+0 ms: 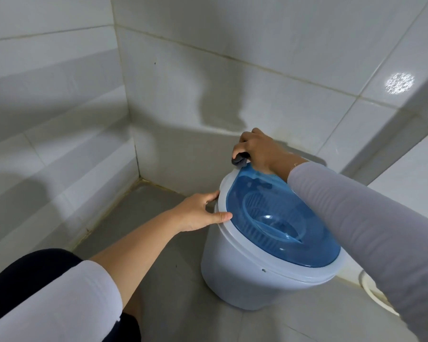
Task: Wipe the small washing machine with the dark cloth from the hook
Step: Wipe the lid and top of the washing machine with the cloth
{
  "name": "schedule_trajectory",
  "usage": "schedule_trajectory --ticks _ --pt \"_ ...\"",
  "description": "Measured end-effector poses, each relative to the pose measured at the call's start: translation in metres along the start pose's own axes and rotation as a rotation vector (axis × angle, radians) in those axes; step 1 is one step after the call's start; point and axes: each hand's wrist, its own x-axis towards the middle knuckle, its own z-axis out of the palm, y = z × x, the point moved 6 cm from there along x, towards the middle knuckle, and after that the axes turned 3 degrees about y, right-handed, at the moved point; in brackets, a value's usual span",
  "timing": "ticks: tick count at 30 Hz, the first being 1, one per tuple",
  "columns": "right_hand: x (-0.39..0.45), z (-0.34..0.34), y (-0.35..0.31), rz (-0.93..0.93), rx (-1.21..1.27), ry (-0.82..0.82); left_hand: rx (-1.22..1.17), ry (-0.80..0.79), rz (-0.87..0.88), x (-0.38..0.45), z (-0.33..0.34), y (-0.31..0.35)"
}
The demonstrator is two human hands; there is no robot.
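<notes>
The small washing machine (240,275) is a white tub with a translucent blue lid (279,218), standing on the grey floor near the tiled corner. My left hand (198,213) grips the white rim on the machine's left side, thumb on top. My right hand (260,149) is at the far edge of the lid, bunched around the dark cloth (240,160), which presses on the lid's back tip. Only a small fold of the cloth shows below my fingers. My right sleeve hides the lid's right part.
White tiled walls meet in a corner (139,174) behind and left of the machine. A white round rim (371,290) lies on the floor to the right, partly behind my arm. My knee in dark fabric (32,275) is at the lower left. Grey floor stretches in front.
</notes>
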Motion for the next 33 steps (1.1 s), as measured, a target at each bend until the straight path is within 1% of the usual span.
schedule_trajectory --ticks 2,4,8,11,15,17,21,23,33 --pt "0.003 -0.009 0.009 0.049 0.024 0.024 -0.004 0.016 -0.026 0.006 -0.007 0.004" --pt "0.007 -0.016 0.014 0.06 0.032 0.022 -0.025 0.064 -0.038 0.013 -0.014 0.01" --pt "0.009 -0.021 0.01 0.067 0.064 0.002 -0.051 0.094 -0.001 0.033 -0.02 0.029" --pt "0.007 -0.014 0.005 0.079 0.053 -0.042 -0.007 0.103 0.006 0.048 -0.023 0.039" --pt "0.001 0.012 -0.003 0.102 0.034 -0.133 0.032 0.097 -0.034 0.068 -0.025 0.041" --pt "-0.004 0.021 -0.004 0.133 0.056 -0.104 0.03 0.093 -0.044 0.073 -0.026 0.041" --pt "-0.01 0.026 0.005 0.205 0.109 0.035 0.015 0.084 -0.041 0.081 -0.027 0.041" --pt "-0.007 0.03 0.011 0.235 0.114 0.064 0.021 0.07 -0.042 0.083 -0.027 0.04" --pt "0.009 0.028 0.044 0.364 -0.047 0.159 0.127 0.055 -0.024 0.084 -0.03 0.046"
